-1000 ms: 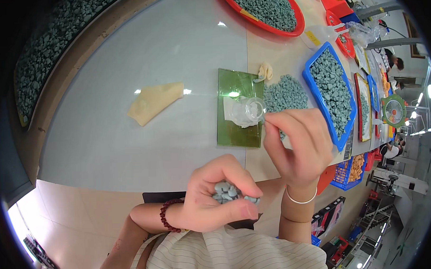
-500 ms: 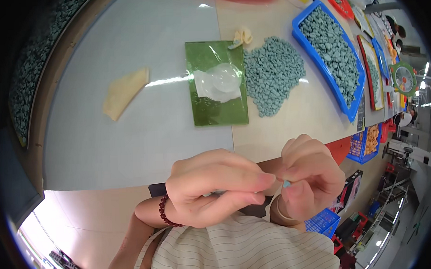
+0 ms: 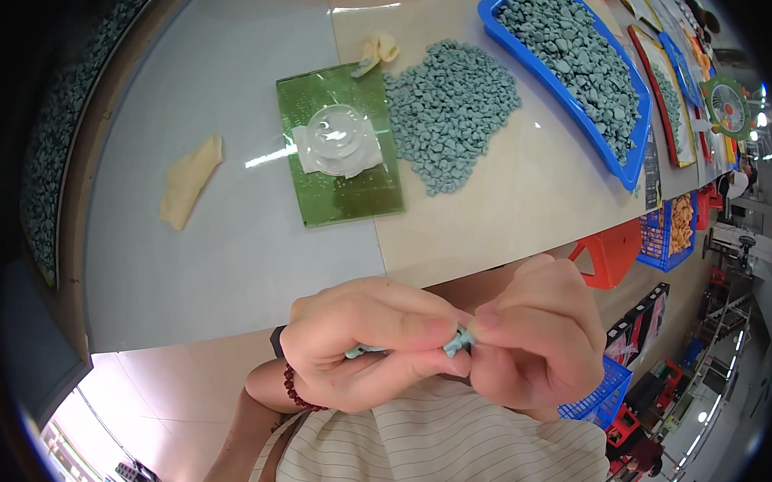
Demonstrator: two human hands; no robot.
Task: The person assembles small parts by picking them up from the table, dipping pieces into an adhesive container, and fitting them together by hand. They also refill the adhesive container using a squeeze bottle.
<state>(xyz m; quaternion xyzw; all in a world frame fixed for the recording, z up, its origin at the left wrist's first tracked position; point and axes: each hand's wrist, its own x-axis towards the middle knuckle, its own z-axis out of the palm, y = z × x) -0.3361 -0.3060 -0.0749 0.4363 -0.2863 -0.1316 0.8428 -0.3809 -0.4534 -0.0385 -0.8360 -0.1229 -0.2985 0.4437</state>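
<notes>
Pinching together close to the body, the left hand [image 3: 368, 344] and the right hand [image 3: 538, 333] meet fingertip to fingertip over a striped shirt [image 3: 436, 447], with a small grey-green part [image 3: 456, 342] caught between the thumbs and forefingers of both. More of the same grey-green colour peeps from under the curled fingers of the left hand, though how many pieces lie in that fist cannot be told. A dark red bead bracelet [image 3: 296, 389] circles the left wrist.

Farther off, the pale tabletop [image 3: 233, 238] runs across the view. On it lies a green square mat [image 3: 342, 149], and on the mat rests a clear round plastic lid [image 3: 338, 136] over a bit of white paper. Just right of the mat, touching its edge, spreads a loose heap of grey-green pieces [image 3: 449, 111]. Left of the mat, well apart, lies a folded yellowish cloth [image 3: 188, 180]. At the mat's far edge sits a small crumpled yellowish scrap [image 3: 377, 50].

Farthest right, a blue tray [image 3: 626, 169] holds more of the grey-green pieces, and an orange stool [image 3: 609, 254] stands below the table's near right edge.
</notes>
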